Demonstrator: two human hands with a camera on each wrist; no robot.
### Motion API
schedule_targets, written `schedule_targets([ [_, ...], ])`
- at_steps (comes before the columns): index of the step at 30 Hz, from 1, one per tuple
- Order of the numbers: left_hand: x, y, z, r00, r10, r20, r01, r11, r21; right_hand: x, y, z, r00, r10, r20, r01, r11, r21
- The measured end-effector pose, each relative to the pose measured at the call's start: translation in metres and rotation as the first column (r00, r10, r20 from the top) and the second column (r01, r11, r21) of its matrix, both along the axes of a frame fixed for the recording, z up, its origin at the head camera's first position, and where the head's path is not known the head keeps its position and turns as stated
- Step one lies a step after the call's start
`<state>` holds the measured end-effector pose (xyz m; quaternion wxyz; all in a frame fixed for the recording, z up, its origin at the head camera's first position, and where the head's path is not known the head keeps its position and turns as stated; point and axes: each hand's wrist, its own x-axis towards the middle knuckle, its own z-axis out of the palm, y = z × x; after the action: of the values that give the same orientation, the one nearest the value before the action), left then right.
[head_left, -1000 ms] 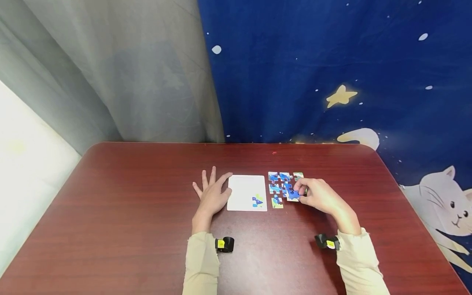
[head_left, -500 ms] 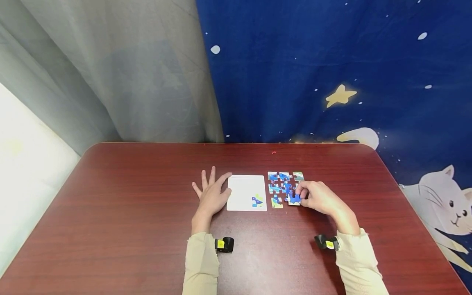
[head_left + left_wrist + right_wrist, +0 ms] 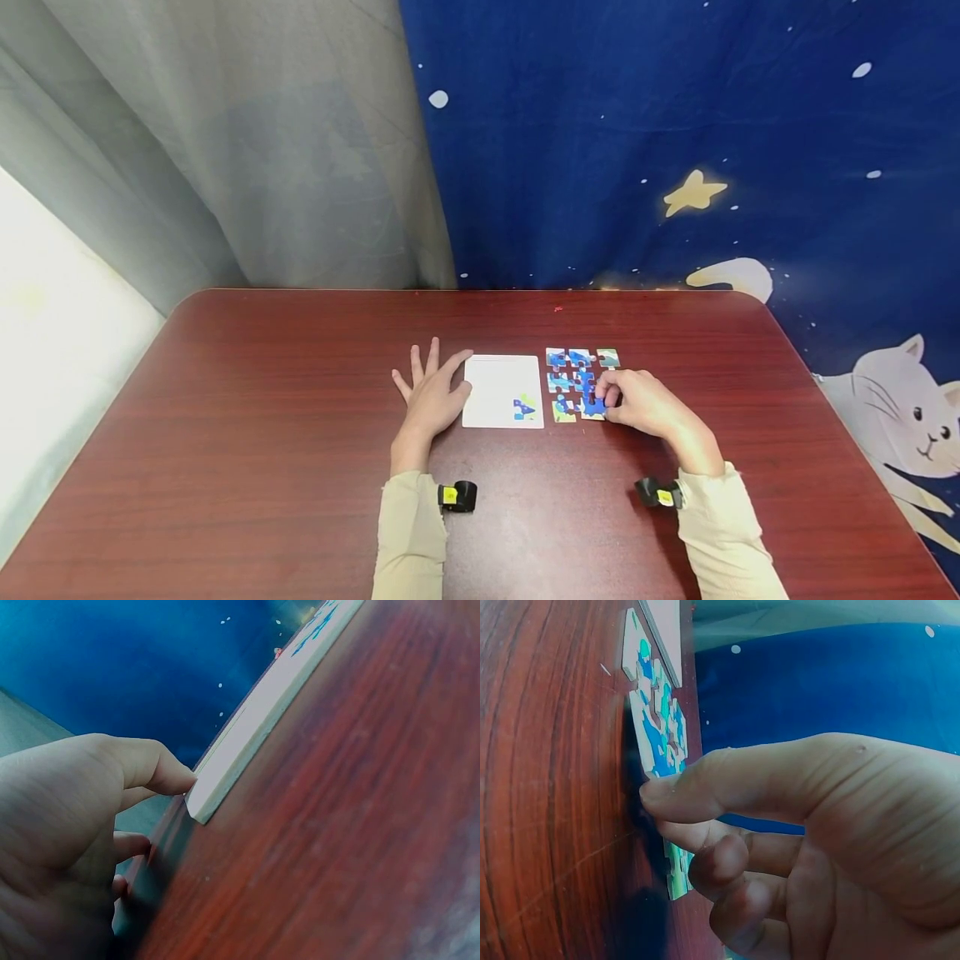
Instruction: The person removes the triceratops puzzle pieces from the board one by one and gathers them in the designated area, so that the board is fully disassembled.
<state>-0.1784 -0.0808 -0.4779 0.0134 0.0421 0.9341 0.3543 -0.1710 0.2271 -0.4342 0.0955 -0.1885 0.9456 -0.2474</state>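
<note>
My left hand (image 3: 429, 402) lies with fingers spread at the left side of a white puzzle board (image 3: 495, 387). In the left wrist view a fingertip touches the corner of the board (image 3: 247, 727). One blue and green puzzle piece (image 3: 525, 408) sits in the board's near right corner. My right hand (image 3: 645, 403) pinches a mostly blue puzzle piece (image 3: 592, 408) between thumb and forefinger, low beside the other pieces. The right wrist view shows this piece (image 3: 654, 739) at the thumb tip. Several loose puzzle pieces (image 3: 558, 382) lie in rows right of the board, some partly hidden by the right hand.
The pieces and board lie on a reddish-brown table (image 3: 300, 467). Behind it hang a grey curtain (image 3: 300, 167) and a blue curtain (image 3: 570, 150) with stars and a cat. A tiny red mark (image 3: 558, 309) shows near the table's far edge.
My right hand has moved the pinched puzzle piece a little toward the near side, then slightly left, closer to the neighbouring pieces. The left hand and board stay in place.
</note>
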Motion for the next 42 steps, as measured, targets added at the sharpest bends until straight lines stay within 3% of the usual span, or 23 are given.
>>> schedule_targets([
  [42,-0.0006,0.0007,0.0003,1.0,-0.001,0.01,0.001,1.0,-0.007,0.0053,-0.0008,0.0078,0.998,0.008,0.067,-0.011,0.999,0.037],
])
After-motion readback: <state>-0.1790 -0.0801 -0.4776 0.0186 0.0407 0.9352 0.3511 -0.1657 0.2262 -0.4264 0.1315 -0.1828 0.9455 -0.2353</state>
